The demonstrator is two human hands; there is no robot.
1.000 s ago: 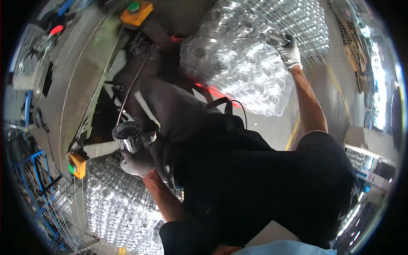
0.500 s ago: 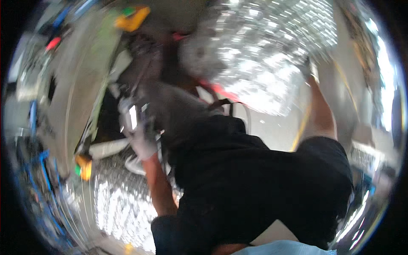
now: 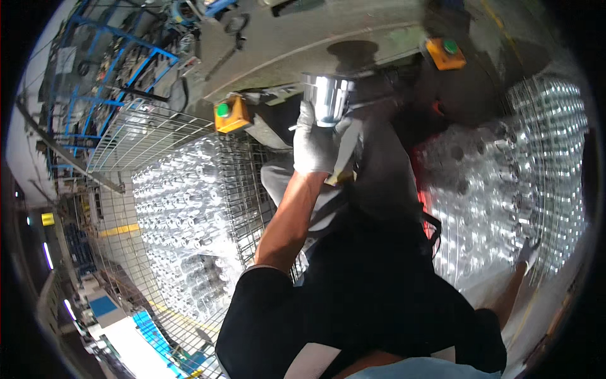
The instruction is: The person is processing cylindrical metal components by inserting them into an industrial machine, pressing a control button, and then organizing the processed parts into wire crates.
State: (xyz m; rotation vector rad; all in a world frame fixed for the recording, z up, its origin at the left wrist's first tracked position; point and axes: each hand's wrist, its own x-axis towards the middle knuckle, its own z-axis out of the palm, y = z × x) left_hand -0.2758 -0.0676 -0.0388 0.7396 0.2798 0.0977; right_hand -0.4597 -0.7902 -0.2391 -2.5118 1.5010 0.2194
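My left hand [image 3: 314, 146], in a pale work glove, holds up a shiny metal cup [image 3: 328, 101] in front of my lap. The thumb lies along the cup's left side; the far fingers are hidden behind it. Out at the far right, my right hand [image 3: 528, 253] is stretched to a big stack of shiny metal cups [image 3: 473, 221]. It is at the stack's near right part, small in view, and its fingers cannot be made out against the bright metal.
A wire cage [image 3: 243, 189] of stacked metal cups [image 3: 180, 208] stands at my left. Ahead are two yellow boxes with green buttons, one at the left [image 3: 231, 115] and one at the right [image 3: 445, 54]. Blue racks [image 3: 120, 82] stand at the far left.
The view has swung to the right, so the left cage now shows more fully. My left hand with the metal cup now appears higher and nearer the middle; my right arm appears lower at the right.
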